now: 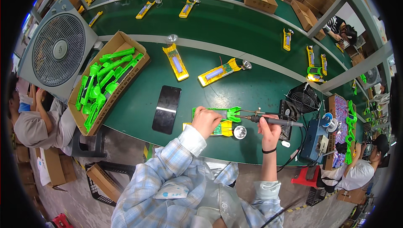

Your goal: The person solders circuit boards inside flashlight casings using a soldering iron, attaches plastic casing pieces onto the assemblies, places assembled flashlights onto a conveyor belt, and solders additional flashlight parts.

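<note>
Left of the hands: a flat black phone (166, 109) lies just beside the left hand (205, 121); past it, bare green table (134, 106) up to the brown cardboard box of green plastic shells (107, 81).
Ahead: open green mat, then 2 yellow half-built torch bodies (177, 63) (218, 72).
Right: the right hand (270, 128) with the black-handled soldering iron (273, 121) sits close to a small black fan (303, 98), a blue soldering station (312, 140) and trailing black cables (294, 152).
Near edge: narrow bare strip.
</note>
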### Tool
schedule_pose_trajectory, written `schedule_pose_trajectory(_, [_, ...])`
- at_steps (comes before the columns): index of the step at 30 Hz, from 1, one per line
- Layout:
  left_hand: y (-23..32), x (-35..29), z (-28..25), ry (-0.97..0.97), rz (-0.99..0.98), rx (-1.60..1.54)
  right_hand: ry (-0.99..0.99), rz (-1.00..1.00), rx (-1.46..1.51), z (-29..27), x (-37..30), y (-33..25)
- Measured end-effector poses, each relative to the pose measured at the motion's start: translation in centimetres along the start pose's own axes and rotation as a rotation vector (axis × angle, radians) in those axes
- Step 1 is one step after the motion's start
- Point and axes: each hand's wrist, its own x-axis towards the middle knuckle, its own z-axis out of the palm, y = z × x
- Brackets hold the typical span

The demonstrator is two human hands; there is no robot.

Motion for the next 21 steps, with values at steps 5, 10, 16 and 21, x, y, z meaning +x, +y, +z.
schedule_pose_trajectory(5, [-0.2,0.4,-0.2,-0.037,-0.032,-0.035,-0.062,0.029,-0.026,0.6,1.1,0.4])
schedule_pose_trajectory(10, [-0.5,0.7,0.0,-0.05,0.049,0.01,-0.101,0.054,-0.034,0.4,2.3,0.6])
schedule_pose_trajectory(16, [-0.3,1.5,-0.3,-0.173,-0.031,0.086,-0.254,0.058,-0.084,0.1,5.1,0.9])
schedule_pose_trajectory(21, [-0.2,1.7,-0.3,-0.187,-0.111,0.082,-0.305,0.065,-0.104,0.4,6.1,1.2])
